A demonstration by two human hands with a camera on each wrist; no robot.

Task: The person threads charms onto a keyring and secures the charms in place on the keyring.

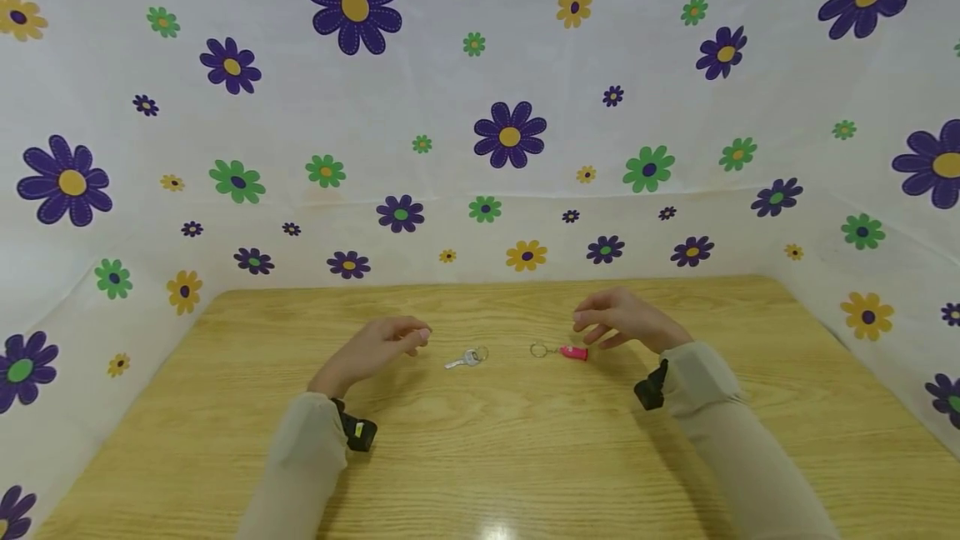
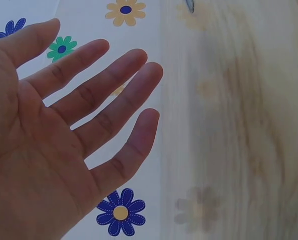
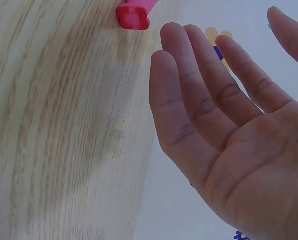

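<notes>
A silver key [image 1: 470,357] with a ring lies on the table, a little right of my left hand [image 1: 384,346]. To the right of the key lies a keychain with a pink charm [image 1: 574,352], its metal ring [image 1: 539,349] pointing left. My right hand [image 1: 624,319] hovers just above and beside the pink charm. Both palms are bare, with relaxed, spread fingers, in the two wrist views. Only the tip of the key [image 2: 190,6] shows at the top of the left wrist view. The charm's flat pink end [image 3: 133,17] appears beyond the right fingertips.
The light wooden table [image 1: 480,440] runs back to a white cloth [image 1: 420,90] printed with purple, green and yellow flowers, which also rises along both sides. Dark wrist cameras are strapped at the left cuff [image 1: 360,432] and the right cuff [image 1: 651,388].
</notes>
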